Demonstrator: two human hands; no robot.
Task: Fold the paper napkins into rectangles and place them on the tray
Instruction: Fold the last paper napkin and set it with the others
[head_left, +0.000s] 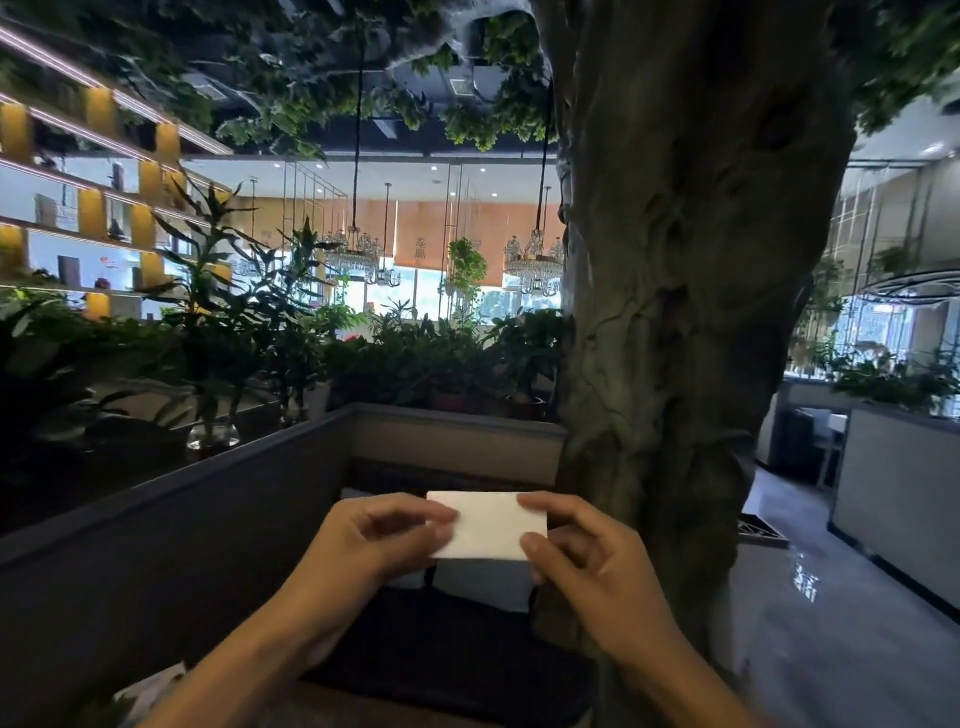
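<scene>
A white paper napkin (488, 525), folded into a small rectangle, is held up in the air in front of me. My left hand (374, 540) pinches its left end between thumb and fingers. My right hand (576, 561) pinches its right end the same way. Below the hands lies a dark surface (441, 654) with a pale sheet (483, 584) on it, partly hidden by my fingers. I cannot make out a tray in this view.
A thick tree trunk (675, 312) rises close on the right. A grey partition wall (156, 545) runs along the left and back, with potted plants (218, 338) behind it. A glossy floor aisle (831, 597) lies to the right.
</scene>
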